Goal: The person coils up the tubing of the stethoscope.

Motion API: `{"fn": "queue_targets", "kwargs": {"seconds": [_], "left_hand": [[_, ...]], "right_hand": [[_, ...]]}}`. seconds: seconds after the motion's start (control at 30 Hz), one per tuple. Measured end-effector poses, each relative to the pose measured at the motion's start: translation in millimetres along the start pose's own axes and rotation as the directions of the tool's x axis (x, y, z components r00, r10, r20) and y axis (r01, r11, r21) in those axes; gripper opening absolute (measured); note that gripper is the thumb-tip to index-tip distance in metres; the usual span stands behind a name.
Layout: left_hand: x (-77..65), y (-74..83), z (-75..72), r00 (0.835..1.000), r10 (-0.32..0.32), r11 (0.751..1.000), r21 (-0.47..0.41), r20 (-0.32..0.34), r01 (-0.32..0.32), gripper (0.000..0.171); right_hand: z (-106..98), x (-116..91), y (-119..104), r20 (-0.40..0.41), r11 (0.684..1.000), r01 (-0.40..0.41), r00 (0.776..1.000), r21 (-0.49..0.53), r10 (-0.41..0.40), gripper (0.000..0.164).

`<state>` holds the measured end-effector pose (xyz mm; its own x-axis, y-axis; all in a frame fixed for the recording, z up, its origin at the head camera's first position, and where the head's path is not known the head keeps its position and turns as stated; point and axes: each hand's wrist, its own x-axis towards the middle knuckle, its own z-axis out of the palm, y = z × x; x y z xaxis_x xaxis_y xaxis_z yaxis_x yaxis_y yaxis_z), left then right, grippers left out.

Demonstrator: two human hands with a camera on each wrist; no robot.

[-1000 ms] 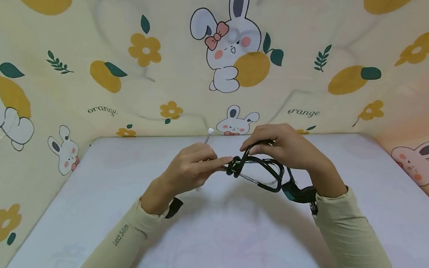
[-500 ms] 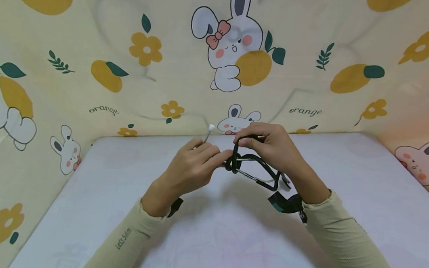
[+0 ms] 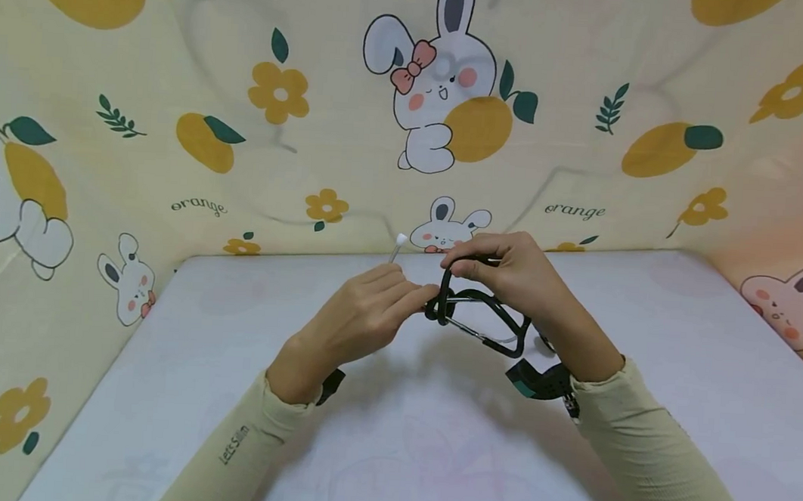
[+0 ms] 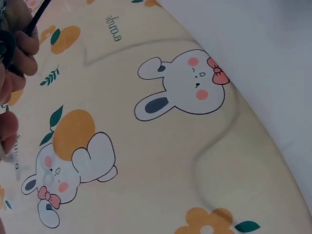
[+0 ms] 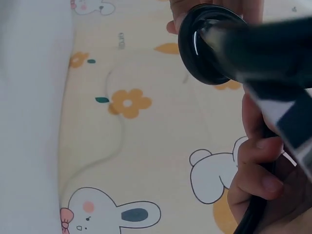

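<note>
A stethoscope with black tubing and shiny metal ear tubes is held up over the table between both hands. My left hand grips its ear-tube end, and a white ear tip sticks up beyond the knuckles. Some tubing is wound around the metal tubes just right of the left fingertips. My right hand pinches a raised loop of tubing between thumb and fingers. In the right wrist view, a round black-rimmed chest piece hangs close to the camera, partly blurred, above the right fingers.
A white table surface lies below the hands. Behind it rises a cream backdrop printed with rabbits, oranges and flowers. A dark wrist-camera mount hangs under the right wrist.
My right wrist has moved left and lower, and its fingers now hold the tubing in a taller loop. The left hand has turned slightly, keeping its grip on the stethoscope.
</note>
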<state>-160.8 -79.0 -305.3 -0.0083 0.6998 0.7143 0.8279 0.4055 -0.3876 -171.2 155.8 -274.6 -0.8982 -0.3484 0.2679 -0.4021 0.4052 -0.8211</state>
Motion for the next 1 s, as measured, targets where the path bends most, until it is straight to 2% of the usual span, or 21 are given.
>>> {"fn": "queue_targets", "kwargs": {"seconds": [0.17,0.33,0.47,0.53,0.63,0.73,0.8,0.9,1.0], "left_hand": [[-0.7,-1.2,1.9,0.999,0.049,0.999,0.015,-0.019,-0.048,0.025],[-1.3,-0.3,5.0,0.996,0.067,0.998,-0.008,-0.053,-0.068,0.036],[-0.6,1.4,8.9,0.988,0.025,0.998,-0.049,-0.152,-0.032,0.034],[1.0,1.8,10.4,0.981,-0.015,0.998,-0.067,-0.195,0.002,0.035],[2.6,1.2,10.9,0.97,-0.095,0.994,-0.079,-0.223,0.079,0.035],[1.9,-0.5,8.4,0.96,-0.172,0.983,-0.098,-0.219,0.154,0.034],[0.1,-2.2,5.9,0.959,-0.209,0.976,-0.107,-0.192,0.191,0.034],[-3.8,-5.9,3.1,0.965,-0.234,0.969,-0.113,-0.119,0.221,0.037],[-7.0,-9.9,2.0,0.966,-0.25,0.961,-0.14,-0.058,0.241,0.041]], "right_hand": [[-4,2,1,0.014,0.999,-0.035,0.999,-0.007,0.035,0.016],[-11,4,3,0.023,0.992,-0.128,0.991,-0.013,0.129,0.022],[-11,6,7,0.045,0.987,-0.158,0.987,0.014,0.157,0.024],[-10,6,8,0.049,0.99,-0.139,0.989,0.007,0.139,0.022],[-9,5,12,0.065,0.997,-0.082,0.994,-0.014,0.082,0.018],[-8,6,17,0.095,0.995,-0.048,0.994,-0.086,0.057,0.019],[-6,8,21,0.119,0.985,-0.042,0.991,-0.165,0.062,0.021],[-4,10,26,0.126,0.964,-0.017,0.991,-0.267,0.052,0.02],[-3,12,28,0.088,0.951,-0.004,0.996,-0.31,0.032,0.018]]}}
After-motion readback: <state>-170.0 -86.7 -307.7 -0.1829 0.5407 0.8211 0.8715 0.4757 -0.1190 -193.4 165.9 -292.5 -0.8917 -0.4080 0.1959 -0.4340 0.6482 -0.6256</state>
